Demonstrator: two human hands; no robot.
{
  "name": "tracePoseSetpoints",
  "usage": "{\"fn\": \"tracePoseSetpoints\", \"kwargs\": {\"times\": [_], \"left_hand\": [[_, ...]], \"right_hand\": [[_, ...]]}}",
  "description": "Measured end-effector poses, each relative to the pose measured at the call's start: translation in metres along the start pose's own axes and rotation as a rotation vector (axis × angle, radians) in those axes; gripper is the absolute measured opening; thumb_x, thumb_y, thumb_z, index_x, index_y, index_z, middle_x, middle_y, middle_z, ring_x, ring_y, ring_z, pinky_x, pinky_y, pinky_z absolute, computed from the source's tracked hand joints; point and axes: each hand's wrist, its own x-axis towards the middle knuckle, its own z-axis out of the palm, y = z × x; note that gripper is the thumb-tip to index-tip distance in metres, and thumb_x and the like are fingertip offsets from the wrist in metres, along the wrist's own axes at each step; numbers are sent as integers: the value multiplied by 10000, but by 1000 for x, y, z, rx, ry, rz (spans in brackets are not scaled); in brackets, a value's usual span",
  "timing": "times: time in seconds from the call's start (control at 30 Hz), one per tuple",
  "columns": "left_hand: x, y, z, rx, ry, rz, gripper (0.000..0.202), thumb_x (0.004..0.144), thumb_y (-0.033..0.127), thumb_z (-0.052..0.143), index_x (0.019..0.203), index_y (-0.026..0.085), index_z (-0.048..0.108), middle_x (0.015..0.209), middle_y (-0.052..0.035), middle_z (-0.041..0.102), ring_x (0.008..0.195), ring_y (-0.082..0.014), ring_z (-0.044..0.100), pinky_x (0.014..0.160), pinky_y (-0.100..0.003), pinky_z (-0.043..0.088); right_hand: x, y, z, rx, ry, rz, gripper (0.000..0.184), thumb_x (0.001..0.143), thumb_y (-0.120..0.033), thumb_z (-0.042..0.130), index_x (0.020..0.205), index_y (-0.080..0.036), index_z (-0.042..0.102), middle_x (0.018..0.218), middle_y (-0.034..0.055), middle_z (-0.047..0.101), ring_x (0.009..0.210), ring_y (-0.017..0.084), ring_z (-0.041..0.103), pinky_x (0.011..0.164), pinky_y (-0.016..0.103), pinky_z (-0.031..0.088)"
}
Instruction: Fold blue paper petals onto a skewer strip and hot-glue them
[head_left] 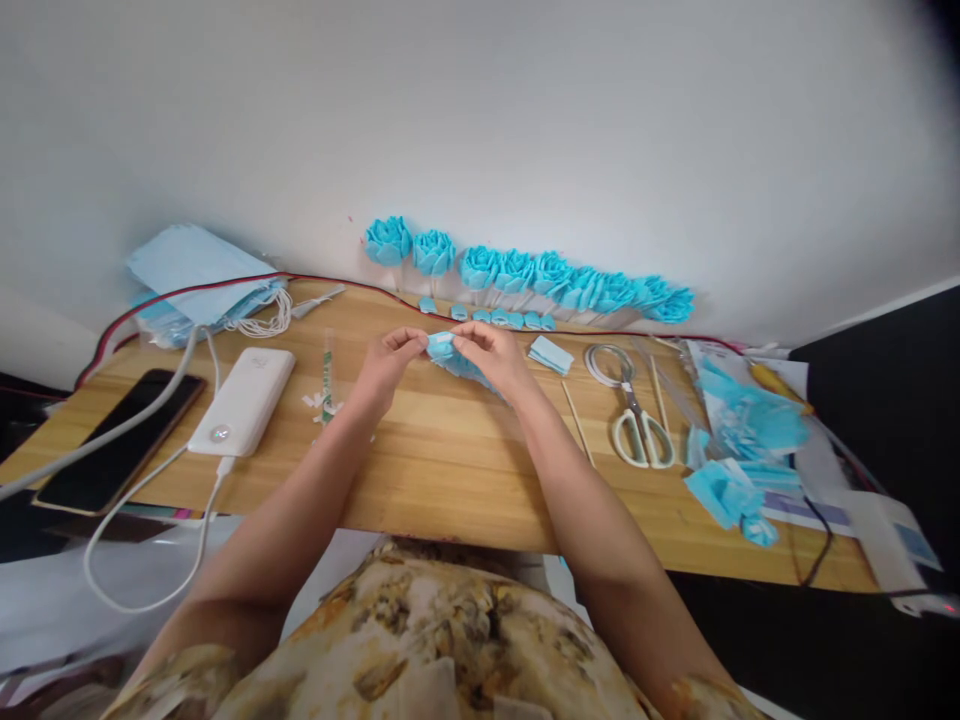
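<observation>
Between my two hands is a folded strip of light blue fabric (pixel 442 346), which looks like mask cloth; its loose part hangs down to the right under my right hand. My left hand (pixel 395 358) pinches the strip's left end between thumb and fingers. My right hand (pixel 491 352) is closed on it a little further right. Just beyond the hands lies a row of small blue folded pieces (pixel 501 318). A small stack of blue cut pieces (pixel 551 354) rests to the right of my right hand.
Several blue fabric flowers (pixel 514 270) on sticks lean along the wall. Scissors (pixel 637 425), a thin stick (pixel 577 422) and blue scraps (pixel 726 492) lie to the right. Leftward are a power bank (pixel 244 400) with a cable, a phone (pixel 120 440) and stacked blue masks (pixel 199 275).
</observation>
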Motion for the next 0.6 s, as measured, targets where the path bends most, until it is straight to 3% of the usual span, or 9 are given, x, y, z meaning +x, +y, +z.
{"fn": "tracePoseSetpoints", "kwargs": {"times": [0.13,0.2,0.33,0.43,0.6], "left_hand": [[1,-2,0,5,29,24,227,738,405,703,727,179,685,710,-15,661,709,-157,601,756,-298,496],[-1,-1,1,42,110,73,191,793,374,663,768,185,683,735,-6,658,715,-147,591,752,-287,482],[-8,3,5,383,279,374,149,843,292,646,729,198,664,722,-1,639,710,-151,555,725,-294,445],[-13,5,9,608,200,554,153,868,261,655,729,207,688,735,-19,658,737,-176,575,748,-332,434],[-14,1,11,742,175,589,106,887,220,679,813,214,755,750,-33,665,743,-196,589,726,-355,394]], "right_hand": [[2,5,4,0,34,-14,210,805,-398,664,825,-194,707,788,7,708,721,148,608,716,290,484],[2,8,5,-2,80,-6,205,804,-396,664,825,-197,709,768,-1,702,711,146,601,703,284,477],[3,9,7,-19,139,-8,193,809,-388,654,817,-203,708,739,-9,692,703,149,607,677,274,467],[3,9,10,-34,156,-33,178,808,-367,640,806,-200,702,737,-6,699,702,150,621,670,271,471],[1,6,16,-87,171,-81,158,825,-330,628,801,-193,703,779,13,727,740,160,658,706,281,501]]}}
